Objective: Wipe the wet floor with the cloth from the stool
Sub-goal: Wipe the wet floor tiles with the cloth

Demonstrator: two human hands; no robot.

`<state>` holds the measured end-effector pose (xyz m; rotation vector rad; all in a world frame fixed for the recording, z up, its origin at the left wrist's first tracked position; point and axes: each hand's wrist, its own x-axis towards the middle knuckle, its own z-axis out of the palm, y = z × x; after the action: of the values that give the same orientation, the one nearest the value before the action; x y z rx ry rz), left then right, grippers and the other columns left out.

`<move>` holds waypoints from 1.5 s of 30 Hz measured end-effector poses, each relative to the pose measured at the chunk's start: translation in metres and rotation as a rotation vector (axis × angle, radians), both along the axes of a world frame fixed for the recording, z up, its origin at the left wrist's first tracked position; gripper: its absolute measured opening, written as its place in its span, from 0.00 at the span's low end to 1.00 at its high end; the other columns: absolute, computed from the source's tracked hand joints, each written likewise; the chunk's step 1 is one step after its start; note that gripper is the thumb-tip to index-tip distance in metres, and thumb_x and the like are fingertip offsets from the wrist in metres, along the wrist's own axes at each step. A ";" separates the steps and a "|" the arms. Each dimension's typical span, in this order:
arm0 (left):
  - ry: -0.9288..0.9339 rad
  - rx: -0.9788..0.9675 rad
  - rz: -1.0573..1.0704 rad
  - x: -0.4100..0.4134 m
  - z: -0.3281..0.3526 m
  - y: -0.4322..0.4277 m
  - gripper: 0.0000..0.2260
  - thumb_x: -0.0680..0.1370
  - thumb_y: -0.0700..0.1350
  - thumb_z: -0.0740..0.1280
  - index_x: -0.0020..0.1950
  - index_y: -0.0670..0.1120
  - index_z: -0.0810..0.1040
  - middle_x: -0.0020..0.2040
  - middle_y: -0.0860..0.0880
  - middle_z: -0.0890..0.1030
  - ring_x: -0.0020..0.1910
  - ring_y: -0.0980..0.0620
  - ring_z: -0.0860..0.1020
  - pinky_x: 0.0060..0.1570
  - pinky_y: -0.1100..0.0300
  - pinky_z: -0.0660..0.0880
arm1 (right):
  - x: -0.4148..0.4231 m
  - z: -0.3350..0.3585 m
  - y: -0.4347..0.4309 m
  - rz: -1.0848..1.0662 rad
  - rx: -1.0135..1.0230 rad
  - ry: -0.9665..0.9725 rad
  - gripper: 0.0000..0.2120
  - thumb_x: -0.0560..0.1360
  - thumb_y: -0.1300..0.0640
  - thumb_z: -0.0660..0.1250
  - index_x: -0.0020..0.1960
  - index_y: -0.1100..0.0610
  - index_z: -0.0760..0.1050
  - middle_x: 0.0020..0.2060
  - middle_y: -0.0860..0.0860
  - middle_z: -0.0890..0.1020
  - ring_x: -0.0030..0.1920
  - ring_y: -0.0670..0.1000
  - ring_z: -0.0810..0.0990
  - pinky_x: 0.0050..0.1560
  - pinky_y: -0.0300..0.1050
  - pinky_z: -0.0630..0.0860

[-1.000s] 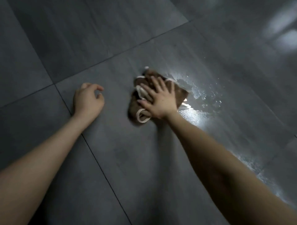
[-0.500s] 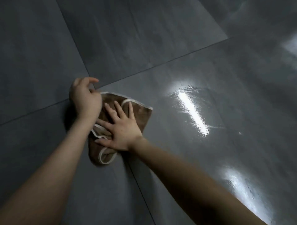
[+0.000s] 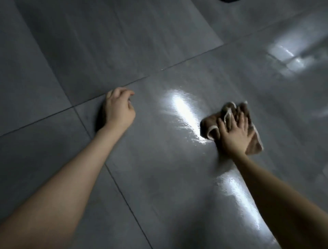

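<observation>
A crumpled brown cloth (image 3: 211,124) with pale edging lies on the dark grey tiled floor at the right. My right hand (image 3: 235,135) presses flat on top of it, fingers spread, covering its middle. A shiny wet streak (image 3: 184,113) on the floor sits just left of the cloth, and a second wet patch (image 3: 239,197) glistens nearer to me beside my right forearm. My left hand (image 3: 119,110) rests on the floor far to the left, fingers curled, holding nothing. The stool is out of view.
Dark grout lines (image 3: 124,199) cross the floor under my left arm. A bright reflection (image 3: 287,55) lies on the tiles at the far right. A dark object (image 3: 229,0) just shows at the top edge.
My right hand has swept the cloth from beside my left hand to the right, across the wet streak. My left hand has stayed planted on the floor.
</observation>
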<state>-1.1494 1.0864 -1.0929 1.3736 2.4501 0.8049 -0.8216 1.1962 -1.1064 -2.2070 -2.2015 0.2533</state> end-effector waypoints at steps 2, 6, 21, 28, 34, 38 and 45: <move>0.005 -0.056 -0.126 0.024 -0.001 0.021 0.16 0.73 0.37 0.61 0.59 0.42 0.76 0.62 0.38 0.75 0.61 0.37 0.71 0.63 0.51 0.65 | 0.049 0.002 -0.051 -0.128 -0.012 -0.013 0.36 0.71 0.30 0.46 0.75 0.43 0.60 0.78 0.49 0.52 0.77 0.49 0.46 0.74 0.61 0.43; 0.058 -0.175 -0.345 0.068 -0.008 0.047 0.17 0.75 0.42 0.60 0.64 0.45 0.74 0.70 0.42 0.69 0.71 0.39 0.63 0.72 0.44 0.55 | 0.070 -0.001 -0.132 -0.269 -0.067 -0.027 0.41 0.67 0.30 0.42 0.75 0.46 0.62 0.78 0.54 0.52 0.77 0.55 0.47 0.74 0.64 0.42; 0.134 -0.324 -0.452 0.128 0.002 0.099 0.23 0.77 0.52 0.59 0.71 0.51 0.64 0.76 0.46 0.59 0.74 0.37 0.54 0.70 0.34 0.48 | 0.028 -0.006 -0.022 -0.052 0.035 0.021 0.32 0.71 0.33 0.46 0.71 0.42 0.66 0.77 0.49 0.57 0.77 0.52 0.51 0.74 0.60 0.44; 0.199 -0.775 -0.547 0.163 0.032 0.145 0.55 0.60 0.70 0.68 0.75 0.50 0.41 0.77 0.44 0.41 0.74 0.31 0.43 0.66 0.28 0.54 | 0.120 -0.001 -0.131 -0.473 -0.102 -0.057 0.41 0.68 0.31 0.40 0.75 0.48 0.62 0.78 0.55 0.52 0.77 0.57 0.47 0.74 0.63 0.42; 0.202 -0.777 -0.456 0.176 0.022 0.149 0.56 0.59 0.64 0.74 0.75 0.51 0.43 0.77 0.45 0.42 0.74 0.33 0.46 0.67 0.31 0.58 | 0.053 -0.005 0.009 0.147 -0.029 -0.001 0.31 0.72 0.34 0.49 0.73 0.41 0.63 0.77 0.56 0.55 0.77 0.62 0.50 0.73 0.66 0.41; 0.193 -0.818 -0.409 0.181 0.023 0.156 0.57 0.58 0.61 0.77 0.75 0.51 0.44 0.77 0.46 0.42 0.74 0.33 0.46 0.67 0.32 0.59 | -0.023 -0.004 0.122 0.372 -0.033 0.007 0.28 0.75 0.33 0.52 0.74 0.38 0.58 0.78 0.53 0.52 0.77 0.60 0.47 0.73 0.66 0.39; 0.239 -0.849 -0.419 0.175 0.017 0.157 0.58 0.56 0.62 0.76 0.75 0.54 0.43 0.78 0.47 0.42 0.75 0.35 0.47 0.68 0.35 0.60 | 0.044 -0.006 0.171 0.206 0.009 0.101 0.26 0.75 0.34 0.54 0.72 0.38 0.62 0.78 0.49 0.54 0.77 0.52 0.49 0.73 0.64 0.40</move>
<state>-0.9744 1.2435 -1.0762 1.5465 2.0900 -0.4741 -0.7776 1.3673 -1.1126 -1.9166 -2.3682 0.3483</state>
